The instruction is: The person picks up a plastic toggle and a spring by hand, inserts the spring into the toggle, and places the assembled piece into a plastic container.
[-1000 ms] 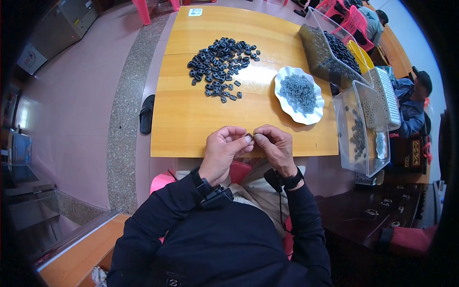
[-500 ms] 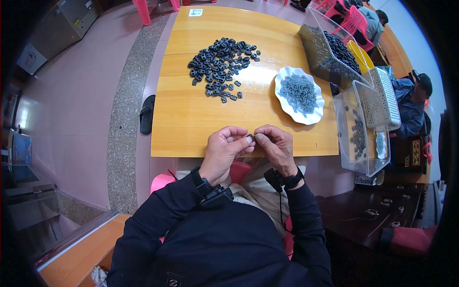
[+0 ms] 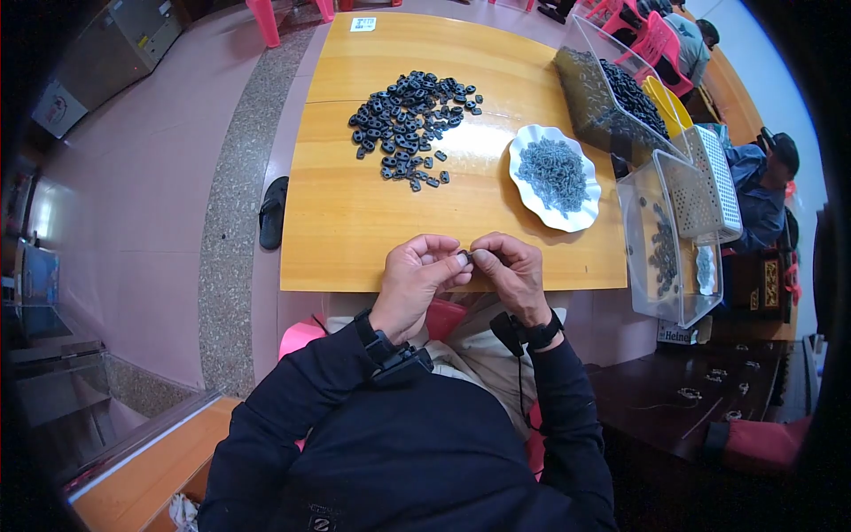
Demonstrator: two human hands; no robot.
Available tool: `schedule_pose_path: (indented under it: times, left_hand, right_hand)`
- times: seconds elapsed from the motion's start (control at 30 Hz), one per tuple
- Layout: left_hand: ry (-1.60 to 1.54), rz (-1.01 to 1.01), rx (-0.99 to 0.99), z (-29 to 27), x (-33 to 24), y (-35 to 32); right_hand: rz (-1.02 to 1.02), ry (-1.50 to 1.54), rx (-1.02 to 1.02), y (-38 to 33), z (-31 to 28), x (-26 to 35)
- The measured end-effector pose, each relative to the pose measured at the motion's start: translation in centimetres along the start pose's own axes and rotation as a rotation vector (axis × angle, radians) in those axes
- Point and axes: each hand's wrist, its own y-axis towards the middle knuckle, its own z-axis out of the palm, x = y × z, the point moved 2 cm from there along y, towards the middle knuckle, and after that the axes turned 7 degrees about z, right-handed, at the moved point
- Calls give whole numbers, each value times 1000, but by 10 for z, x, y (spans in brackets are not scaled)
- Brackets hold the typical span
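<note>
the left hand (image 3: 421, 270) pinches a tiny dark piece (image 3: 463, 254) above the near edge of the wooden table (image 3: 355, 239). the right hand (image 3: 514, 273) has its thumb and finger closed up beside it, but i cannot tell what they grip. the piece could slip and get lost, because only fingertips hold it. black two-hole pieces (image 3: 408, 115) lie ahead, a wavy white plate (image 3: 564, 222) sits right, and a clear tub (image 3: 658, 306) could block the right arm.
</note>
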Motion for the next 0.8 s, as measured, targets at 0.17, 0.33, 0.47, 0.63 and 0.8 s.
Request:
schedule_pose_path:
  times: [0.17, 0.33, 0.47, 0.63, 0.8]
  left_hand:
    - [3, -2, 3, 0, 0, 0]
    - [21, -6, -1, 0, -1, 0]
    - [25, -19, -4, -1, -1, -1]
    - [41, -6, 13, 0, 0, -2]
    - [96, 25, -1, -1, 5, -2]
  right_hand:
    - [-5, 10, 9, 0, 1, 0]
    - [-7, -26, 18, 0, 0, 0]
    - [-44, -58, 45, 0, -3, 4]
    - [-42, -72, 74, -1, -4, 11]
    - [48, -59, 59, -3, -4, 9]
